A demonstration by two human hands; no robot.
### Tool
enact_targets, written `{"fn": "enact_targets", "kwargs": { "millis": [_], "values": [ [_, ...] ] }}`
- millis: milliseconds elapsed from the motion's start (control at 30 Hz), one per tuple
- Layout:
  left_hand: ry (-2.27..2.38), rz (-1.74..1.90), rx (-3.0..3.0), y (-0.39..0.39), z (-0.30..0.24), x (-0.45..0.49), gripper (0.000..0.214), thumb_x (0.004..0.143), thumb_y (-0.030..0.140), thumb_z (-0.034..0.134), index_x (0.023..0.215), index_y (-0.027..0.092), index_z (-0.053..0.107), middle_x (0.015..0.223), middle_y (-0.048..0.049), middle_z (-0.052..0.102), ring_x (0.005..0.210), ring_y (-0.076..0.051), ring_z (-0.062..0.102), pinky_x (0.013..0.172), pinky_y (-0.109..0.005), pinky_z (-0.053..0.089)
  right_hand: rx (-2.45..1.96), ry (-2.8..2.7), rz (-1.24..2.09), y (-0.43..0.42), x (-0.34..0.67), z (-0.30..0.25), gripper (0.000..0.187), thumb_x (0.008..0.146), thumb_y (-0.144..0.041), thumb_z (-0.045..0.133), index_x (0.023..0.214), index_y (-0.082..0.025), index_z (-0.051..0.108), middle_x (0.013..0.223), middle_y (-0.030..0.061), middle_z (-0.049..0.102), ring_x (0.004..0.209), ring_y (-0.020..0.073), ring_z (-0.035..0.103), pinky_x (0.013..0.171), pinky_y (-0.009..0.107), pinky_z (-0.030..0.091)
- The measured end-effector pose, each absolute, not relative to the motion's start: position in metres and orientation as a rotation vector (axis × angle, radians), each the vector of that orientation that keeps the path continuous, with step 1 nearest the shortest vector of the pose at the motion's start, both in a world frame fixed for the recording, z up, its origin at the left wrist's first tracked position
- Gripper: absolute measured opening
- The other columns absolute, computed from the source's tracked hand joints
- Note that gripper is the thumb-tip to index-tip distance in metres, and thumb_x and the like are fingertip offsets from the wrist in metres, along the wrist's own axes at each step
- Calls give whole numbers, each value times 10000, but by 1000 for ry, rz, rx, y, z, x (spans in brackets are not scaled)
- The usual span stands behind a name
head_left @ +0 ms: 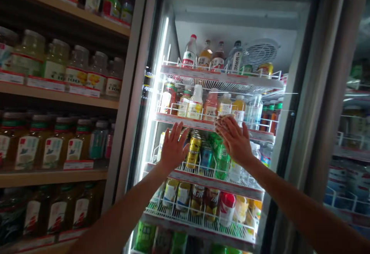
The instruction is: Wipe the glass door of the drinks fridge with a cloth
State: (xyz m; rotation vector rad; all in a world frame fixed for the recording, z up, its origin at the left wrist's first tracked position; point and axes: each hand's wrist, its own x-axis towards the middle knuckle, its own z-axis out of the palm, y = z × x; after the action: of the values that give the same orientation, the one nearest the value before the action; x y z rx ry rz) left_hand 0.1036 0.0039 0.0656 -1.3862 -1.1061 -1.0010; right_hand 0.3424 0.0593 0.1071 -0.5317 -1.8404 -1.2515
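My left hand (173, 146) lies flat with spread fingers against the glass door (150, 103) of a lit drinks fridge, level with a gold can (193, 150) on the third shelf. My right hand (235, 140) is pressed to the same glass a little higher and to the right. A small crumpled pale cloth (222, 120) is held under its fingertips, in front of the second shelf of juice bottles (196, 103).
Wire shelves in the fridge hold bottles and cans. To the left, wooden shelves (58, 94) carry rows of jars and bottles with red price tags. A second cooler (349, 150) stands at the right, past a grey door frame (323, 92).
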Motion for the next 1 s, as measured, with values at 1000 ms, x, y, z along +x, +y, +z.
{"fn": "enact_targets", "kwargs": {
  "millis": [1000],
  "values": [
    [-1046, -1165, -1413, 31, 55, 120, 654, 860, 335, 492, 1439, 235, 203, 1506, -99, 199, 1400, -261, 137, 1139, -498, 110, -888, -1256, -908, 66, 407, 31, 472, 887, -206, 410, 1358, -228, 405, 1436, 145, 369, 1336, 298, 329, 1036, 556, 267]
  ]
}}
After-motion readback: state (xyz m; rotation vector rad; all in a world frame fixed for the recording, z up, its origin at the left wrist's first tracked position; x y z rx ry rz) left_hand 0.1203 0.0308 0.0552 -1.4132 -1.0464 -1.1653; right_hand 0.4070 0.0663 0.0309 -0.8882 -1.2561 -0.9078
